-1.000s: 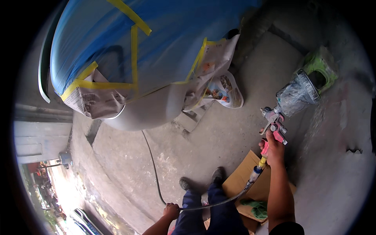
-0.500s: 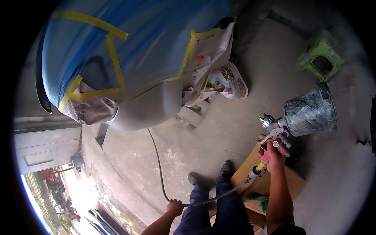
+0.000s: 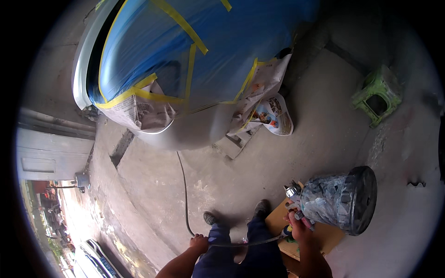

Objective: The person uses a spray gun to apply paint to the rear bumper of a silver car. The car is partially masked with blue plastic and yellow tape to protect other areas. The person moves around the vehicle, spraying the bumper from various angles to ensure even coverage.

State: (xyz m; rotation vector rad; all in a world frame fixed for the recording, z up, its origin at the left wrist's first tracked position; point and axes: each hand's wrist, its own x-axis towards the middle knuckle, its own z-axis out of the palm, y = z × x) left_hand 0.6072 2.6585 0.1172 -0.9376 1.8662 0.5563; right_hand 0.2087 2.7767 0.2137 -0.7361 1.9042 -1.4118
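Note:
My right hand (image 3: 300,228) grips a spray gun (image 3: 294,204) by its handle, low on the right beside my legs. Its large paint-spattered cup (image 3: 327,199) lies tilted to the right, its dark lid facing away from the nozzle. A thin grey air hose (image 3: 185,197) runs from the gun's handle across my legs. My left hand (image 3: 199,243) is closed around that hose, which goes on up toward the car. In front stands a car's end with a bare grey bumper (image 3: 201,129), framed by blue masking film (image 3: 153,39), yellow tape (image 3: 184,28) and newspaper (image 3: 150,113).
A green paint-dusted stool (image 3: 379,98) stands on the concrete floor (image 3: 273,162) at the right. Cardboard (image 3: 278,217) lies beside my right leg, under the gun. Loose newspaper (image 3: 278,118) hangs off the bumper's right side. At lower left, another vehicle (image 3: 95,262) stands near a bright opening.
The spray gun has come down and leftward, closer to my legs, and its cup lid has turned more into view. The view has shifted, with the masked car now farther right.

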